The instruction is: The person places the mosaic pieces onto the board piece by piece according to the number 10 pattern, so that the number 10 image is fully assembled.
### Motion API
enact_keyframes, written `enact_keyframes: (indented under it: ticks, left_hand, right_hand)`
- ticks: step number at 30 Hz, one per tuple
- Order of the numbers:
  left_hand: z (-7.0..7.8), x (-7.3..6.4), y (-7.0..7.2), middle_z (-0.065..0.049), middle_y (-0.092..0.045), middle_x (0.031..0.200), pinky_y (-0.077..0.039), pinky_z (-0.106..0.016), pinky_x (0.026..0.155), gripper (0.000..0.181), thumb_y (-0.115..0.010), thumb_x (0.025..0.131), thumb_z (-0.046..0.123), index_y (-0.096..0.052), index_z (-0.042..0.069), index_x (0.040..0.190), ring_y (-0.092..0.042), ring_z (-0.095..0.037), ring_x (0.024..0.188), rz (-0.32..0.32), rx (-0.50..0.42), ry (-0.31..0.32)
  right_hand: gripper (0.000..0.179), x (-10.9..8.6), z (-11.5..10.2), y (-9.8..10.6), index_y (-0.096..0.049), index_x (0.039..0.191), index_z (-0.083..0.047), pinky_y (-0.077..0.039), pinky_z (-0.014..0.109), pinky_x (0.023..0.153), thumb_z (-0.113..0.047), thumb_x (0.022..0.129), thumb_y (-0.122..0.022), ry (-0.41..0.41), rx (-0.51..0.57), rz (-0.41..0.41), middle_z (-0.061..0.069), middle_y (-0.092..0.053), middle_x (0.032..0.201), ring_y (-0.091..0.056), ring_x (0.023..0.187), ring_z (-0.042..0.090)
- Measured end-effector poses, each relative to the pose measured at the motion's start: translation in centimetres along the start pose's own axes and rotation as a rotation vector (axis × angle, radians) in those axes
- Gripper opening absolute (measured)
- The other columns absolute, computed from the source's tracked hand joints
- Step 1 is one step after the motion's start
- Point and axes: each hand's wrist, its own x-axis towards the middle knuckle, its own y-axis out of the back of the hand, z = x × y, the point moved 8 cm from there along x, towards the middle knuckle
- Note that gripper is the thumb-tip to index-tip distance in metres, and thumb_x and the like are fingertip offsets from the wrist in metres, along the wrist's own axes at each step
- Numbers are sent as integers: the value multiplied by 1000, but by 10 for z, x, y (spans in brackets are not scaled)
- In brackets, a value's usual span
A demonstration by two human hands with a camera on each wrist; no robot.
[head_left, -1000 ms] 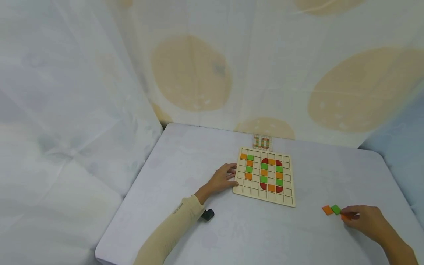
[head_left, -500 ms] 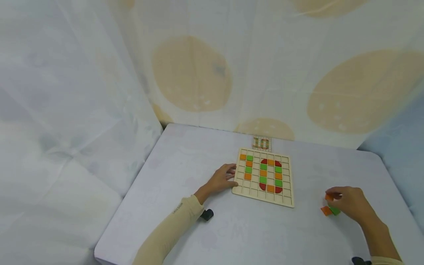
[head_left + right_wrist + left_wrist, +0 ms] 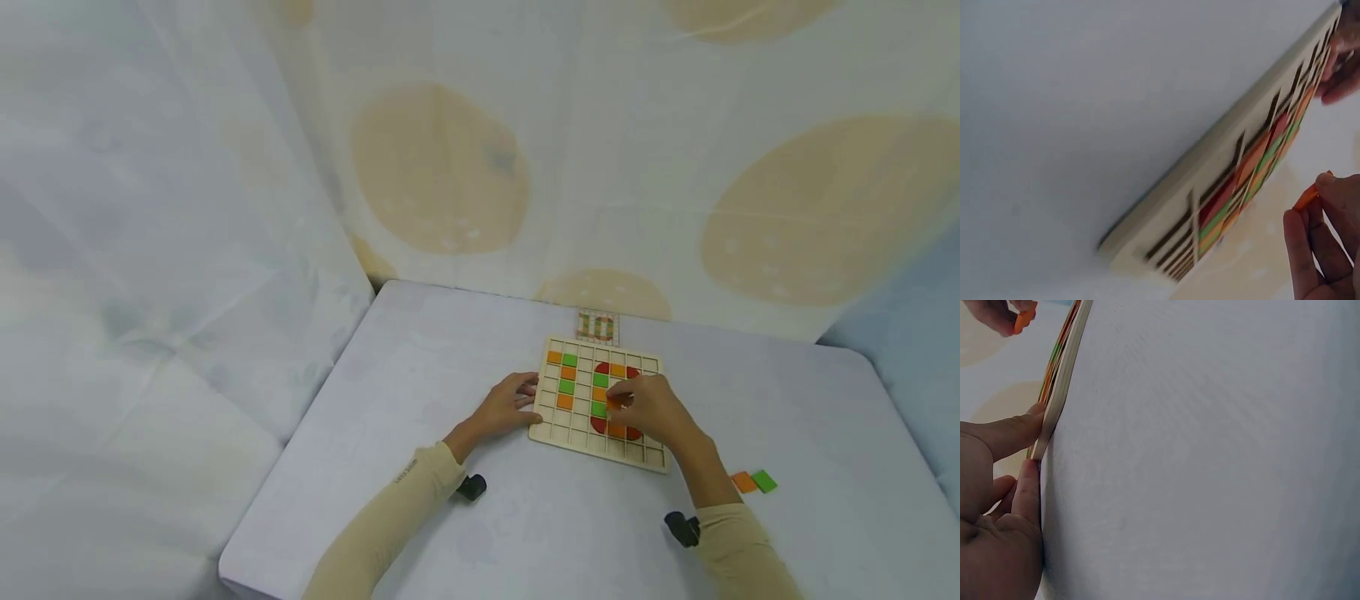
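A wooden grid board (image 3: 581,422) lies on the table, holding orange, green and red tiles set out as a 1 and a 0. At its left edge, my left hand (image 3: 498,408) grips the rim near the front corner, thumb over the top. My right hand (image 3: 652,408) is above the 0 and pinches an orange square tile (image 3: 1307,197) between thumb and fingertips. In the head view that tile overlaps the middle of the 0, and the hand hides part of the 0's right column. The left wrist view also shows the pinched tile, off the board's surface.
Behind the board lies a small pattern card (image 3: 597,327) showing a 10. Two loose tiles, one orange (image 3: 745,482) and one green (image 3: 764,481), lie to the right. Black devices (image 3: 472,487) sit at both wrists. Patterned cloth hangs behind the table.
My right hand has picked up the orange tile from beside the loose tiles and carried it left over the board. My left hand has stayed at the board's edge.
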Motion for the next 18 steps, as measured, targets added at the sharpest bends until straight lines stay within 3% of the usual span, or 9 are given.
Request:
enact_keyframes:
  ticks: [8,14,18]
  left_hand:
    - [2,-1,0,-3,-48,137,-47,-15,95,81,-82,79,7,-38,7,147,-52,-12,118,-6,-5,-9]
    - [0,1,0,-3,-46,138,-47,-14,95,82,-82,79,7,-38,8,147,-51,-12,119,-9,-14,-23]
    - [0,1,0,-3,-47,138,-47,-14,95,82,-82,78,7,-38,9,147,-51,-11,119,-11,-12,-23]
  right_hand:
    - [23,17,-23,-37,-78,93,-5,-56,31,71,-10,72,-85,60,-23,-52,0,-71,86,-59,78,15]
    - [21,18,-32,-47,-78,92,-5,-58,34,74,-8,72,-84,128,-65,-57,2,-72,87,-62,79,16]
    - [19,19,-36,-49,-78,91,-4,-58,35,76,-6,73,-83,131,-78,-65,2,-72,87,-62,80,17]
